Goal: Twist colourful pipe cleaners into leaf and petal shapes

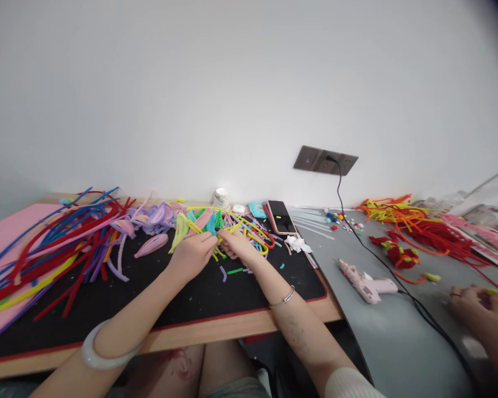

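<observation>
My left hand [194, 253] and my right hand [235, 243] come together over the black mat [157, 301], fingers pinched. A yellow pipe cleaner [194, 228] shows at the fingertips of both hands; its middle is hidden by the fingers. Just behind them lie folded bundles of pipe cleaners, among them a pale yellow-green bundle [180, 231] and a green one [218, 218]. Short cut bits, such as a green piece [234, 271], are scattered below my right hand.
Long loose pipe cleaners [78, 237] heap at the left. A phone [280, 216], a crumpled tissue [297, 244] and a paper cup [221, 198] stand or lie behind. On the grey table rests a pink glue gun [367, 283], its black cord [363, 243] plugged in. Another person's hand [481, 309] works at the right.
</observation>
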The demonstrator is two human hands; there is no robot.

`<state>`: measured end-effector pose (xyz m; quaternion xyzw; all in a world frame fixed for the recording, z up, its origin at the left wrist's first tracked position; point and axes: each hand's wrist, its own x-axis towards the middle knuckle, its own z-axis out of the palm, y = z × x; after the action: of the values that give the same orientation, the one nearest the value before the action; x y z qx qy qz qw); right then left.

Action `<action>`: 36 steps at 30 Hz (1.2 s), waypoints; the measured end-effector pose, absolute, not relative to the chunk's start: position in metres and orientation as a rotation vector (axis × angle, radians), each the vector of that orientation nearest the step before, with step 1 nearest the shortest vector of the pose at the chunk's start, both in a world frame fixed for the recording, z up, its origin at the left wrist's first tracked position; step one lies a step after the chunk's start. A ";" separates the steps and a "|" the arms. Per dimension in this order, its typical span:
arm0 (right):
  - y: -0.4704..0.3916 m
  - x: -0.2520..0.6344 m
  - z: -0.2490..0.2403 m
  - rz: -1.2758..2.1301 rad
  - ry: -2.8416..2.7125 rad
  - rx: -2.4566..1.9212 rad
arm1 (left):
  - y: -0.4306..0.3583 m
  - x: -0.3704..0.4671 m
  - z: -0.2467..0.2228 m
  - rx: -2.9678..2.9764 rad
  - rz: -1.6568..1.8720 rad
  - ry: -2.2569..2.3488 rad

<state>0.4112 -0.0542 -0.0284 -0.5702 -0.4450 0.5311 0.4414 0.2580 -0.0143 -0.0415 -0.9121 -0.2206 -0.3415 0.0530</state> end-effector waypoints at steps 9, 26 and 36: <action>-0.057 0.411 -0.026 1.319 -1.101 -1.343 | -0.013 0.259 -0.041 -2.944 -0.979 -0.684; -0.056 0.403 -0.029 1.090 -1.138 -1.084 | -0.011 0.267 -0.030 -3.821 -1.930 -1.441; -0.054 0.407 -0.029 0.828 -1.288 -1.232 | -0.011 0.268 -0.037 -3.702 -1.817 -1.425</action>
<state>0.4070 -0.0541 -0.0286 -0.5214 -0.5454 0.3505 0.5548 0.2680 -0.0112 -0.0367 -0.6951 -0.2676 -0.3412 -0.5735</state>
